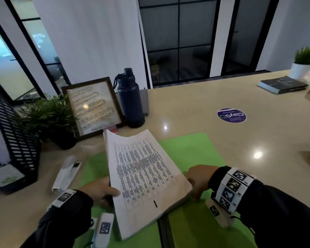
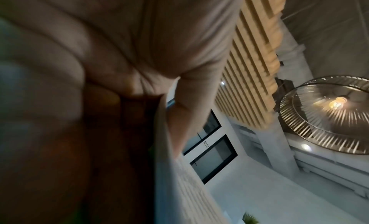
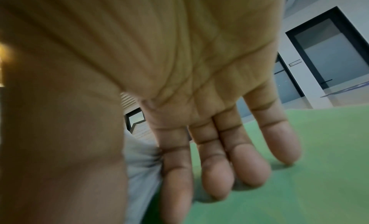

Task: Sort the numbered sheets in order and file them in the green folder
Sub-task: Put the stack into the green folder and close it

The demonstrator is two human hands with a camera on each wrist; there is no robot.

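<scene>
The left hand [image 1: 100,189] grips the stack of sheets [image 1: 145,176], lifted over the open green folder [image 1: 191,151] on the worktop [image 1: 222,97], while the right hand [image 1: 199,178] presses straight fingers [image 3: 245,165] on the folder, so filing seems begun but unfinished.

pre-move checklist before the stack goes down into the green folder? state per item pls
1. Green folder open flat on the table: ok.
2. Left hand grips the sheets, thumb on top: ok.
3. Right hand fingers straight, pressing the folder beside the stack: ok.
4. Stack edges squared: not ok, top corner curls.
5. Sheets in number order: cannot tell.
6. White packet off the folder: ok.
</scene>
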